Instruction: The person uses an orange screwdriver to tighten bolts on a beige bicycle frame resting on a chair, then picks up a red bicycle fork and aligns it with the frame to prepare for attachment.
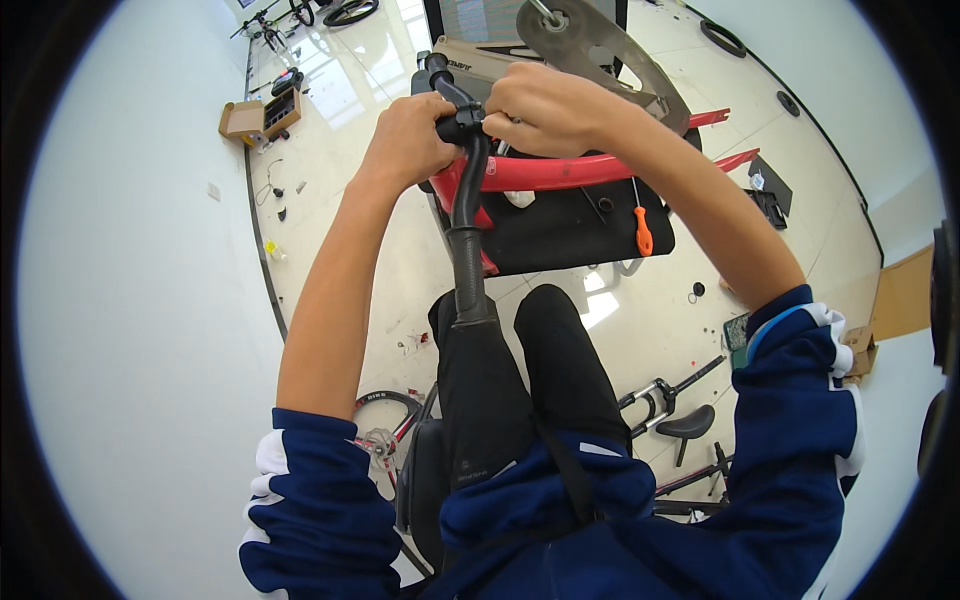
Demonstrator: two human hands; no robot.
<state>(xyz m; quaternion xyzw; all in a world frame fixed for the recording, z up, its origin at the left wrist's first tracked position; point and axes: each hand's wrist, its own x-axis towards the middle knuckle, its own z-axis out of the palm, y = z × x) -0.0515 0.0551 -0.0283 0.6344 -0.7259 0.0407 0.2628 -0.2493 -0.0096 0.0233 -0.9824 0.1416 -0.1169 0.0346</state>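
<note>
A black bicycle handlebar [467, 200] runs lengthwise in front of me, its near grip [468, 275] pointing toward my lap. At its middle is a black stem clamp [462, 124], next to the head of a red bicycle frame [560, 173]. My left hand [412, 140] is closed around the stem from the left. On the other side my right hand [540, 112] is closed in a pinch right at the clamp. Whatever sits between its fingertips is too small and hidden to name. The red frame lies across a black chair seat [570, 240].
An orange-handled screwdriver [643, 232] lies on the seat. Beyond the hands are a grey-brown frame part [480, 62] and a metal crank-like plate [600, 50]. A bicycle fork [660, 395] and a saddle [687, 424] lie on the floor at right; an open cardboard box [243, 121] stands far left.
</note>
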